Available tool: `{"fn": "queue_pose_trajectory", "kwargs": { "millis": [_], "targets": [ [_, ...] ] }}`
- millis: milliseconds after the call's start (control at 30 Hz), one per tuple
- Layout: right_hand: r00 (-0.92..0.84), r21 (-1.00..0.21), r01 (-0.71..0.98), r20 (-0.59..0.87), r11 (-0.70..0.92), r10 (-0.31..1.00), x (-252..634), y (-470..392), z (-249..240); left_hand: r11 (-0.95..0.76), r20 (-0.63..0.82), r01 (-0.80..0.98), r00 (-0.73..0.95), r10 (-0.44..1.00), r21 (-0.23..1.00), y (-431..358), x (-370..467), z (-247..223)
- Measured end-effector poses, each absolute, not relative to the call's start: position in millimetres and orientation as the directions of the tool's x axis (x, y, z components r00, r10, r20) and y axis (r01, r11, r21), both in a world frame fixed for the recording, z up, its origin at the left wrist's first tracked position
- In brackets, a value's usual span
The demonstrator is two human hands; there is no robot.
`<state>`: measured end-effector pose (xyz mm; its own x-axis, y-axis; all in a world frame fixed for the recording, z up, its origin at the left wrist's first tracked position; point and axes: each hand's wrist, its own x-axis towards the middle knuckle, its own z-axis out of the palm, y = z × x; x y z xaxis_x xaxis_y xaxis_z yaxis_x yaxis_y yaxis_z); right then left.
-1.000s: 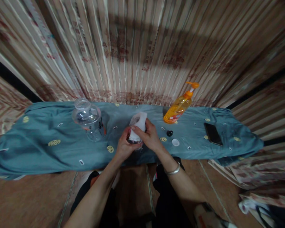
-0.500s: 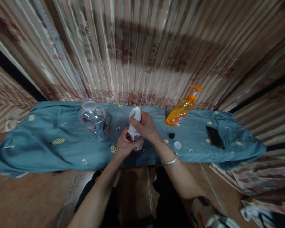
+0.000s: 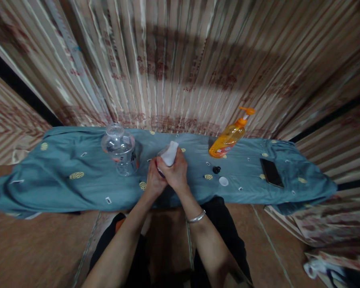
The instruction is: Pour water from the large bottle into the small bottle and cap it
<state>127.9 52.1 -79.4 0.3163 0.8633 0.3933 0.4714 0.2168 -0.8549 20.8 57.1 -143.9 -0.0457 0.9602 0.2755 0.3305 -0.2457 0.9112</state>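
A white cloth (image 3: 170, 154) is bunched in my right hand (image 3: 177, 170), its end sticking up past the fingers. My left hand (image 3: 156, 178) is closed around a small clear container (image 3: 161, 173), of which only a dark sliver shows between the hands. Both hands press together over the middle of the bench. Whether the cloth sits inside the container or against its outside is hidden by the fingers. To the right of my hands lie a small black piece (image 3: 216, 170) and a white disc (image 3: 223, 181).
A large clear plastic jar (image 3: 120, 154) stands at the left. Toward the back right stands an orange pump bottle (image 3: 228, 140), with a black phone (image 3: 271, 173) farther right. Teal patterned cloth (image 3: 93, 188) covers the bench; a striped curtain (image 3: 174, 72) hangs behind.
My right hand has turned and come down closer to my left, with the cloth in it. The clear container, whose base showed before, is now mostly covered.
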Motion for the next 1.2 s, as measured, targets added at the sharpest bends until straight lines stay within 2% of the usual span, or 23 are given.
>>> {"fn": "queue_pose_trajectory", "kwargs": {
  "millis": [300,433,533,700,833,1000,1100,1200],
  "targets": [
    [0.317,-0.91,0.334,0.353,0.245,0.88,130,36,-134,-0.336,0.316,0.333,0.113,0.942,0.881,48,-2,-166],
    [0.246,-0.918,0.328,0.311,0.223,0.918,135,30,-156,-0.348,0.326,0.323,0.123,0.937,0.88,52,-9,-169],
    [0.198,-0.908,0.335,0.328,0.251,0.924,141,31,-153,-0.348,0.333,0.328,0.103,0.937,0.878,56,-11,-166],
    [0.193,-0.842,0.416,0.452,0.344,0.871,148,45,-112,-0.37,0.358,0.326,0.099,0.929,0.87,55,-5,-162],
    [0.147,-0.728,0.553,0.564,0.406,0.813,142,54,-78,-0.376,0.366,0.321,0.096,0.926,0.869,54,9,-165],
    [0.136,-0.543,0.75,0.684,0.377,0.716,124,54,-79,-0.375,0.365,0.341,0.097,0.926,0.862,55,20,-166],
    [0.208,-0.55,0.766,0.702,0.333,0.681,121,53,-97,-0.364,0.35,0.368,0.107,0.931,0.856,55,20,-164],
    [0.26,-0.637,0.702,0.647,0.32,0.717,123,52,-116,-0.341,0.327,0.399,0.106,0.939,0.851,56,18,-160]
  ]
}}
